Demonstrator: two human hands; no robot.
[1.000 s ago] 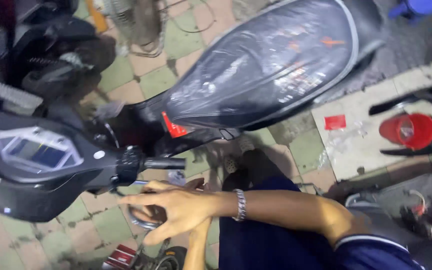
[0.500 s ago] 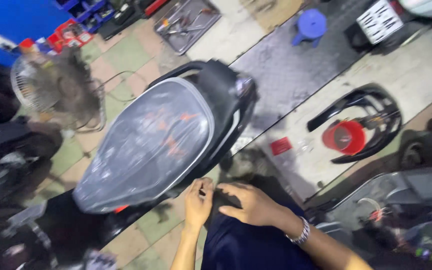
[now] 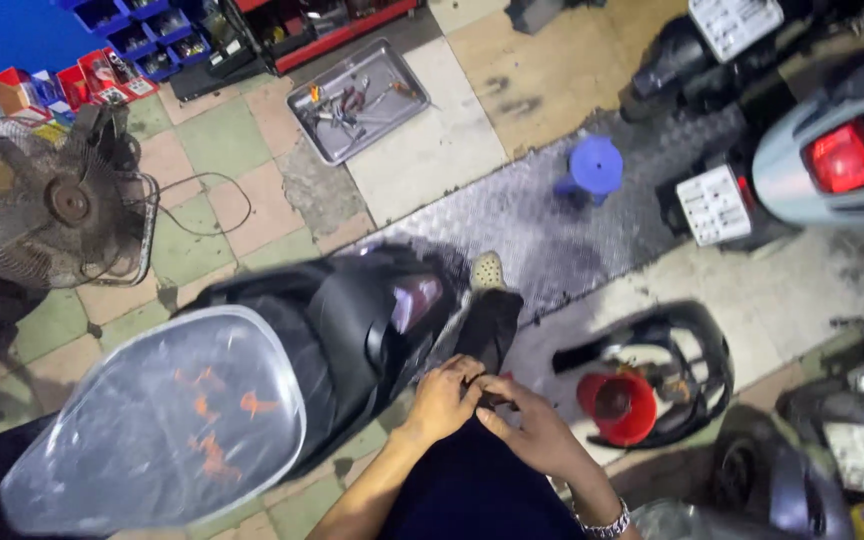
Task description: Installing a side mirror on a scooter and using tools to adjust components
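My left hand (image 3: pixel 442 400) and my right hand (image 3: pixel 537 432) meet over my lap, just beside the tail of a black scooter (image 3: pixel 352 320). Their fingers are curled together around a small dark thing (image 3: pixel 497 402), too blurred to identify. A metal bracelet (image 3: pixel 602 524) sits on my right wrist. My leg in dark trousers (image 3: pixel 487 335) stretches forward along the scooter's rear, and its foot rests on the chequered metal plate (image 3: pixel 552 230). Clear plastic covers the scooter's seat (image 3: pixel 172 420).
A red funnel-like cup (image 3: pixel 620 405) lies inside a black scooter body panel (image 3: pixel 692 350) on the right. Also here: a blue stool (image 3: pixel 592 168), a metal tray of tools (image 3: pixel 357 98), a floor fan (image 3: pixel 47 205), and parked scooters (image 3: pixel 832 160) at right.
One second ago my hands were by the handlebar grip. The view has swung to the scooter's tail, and my hands are now together beside it over my lap.
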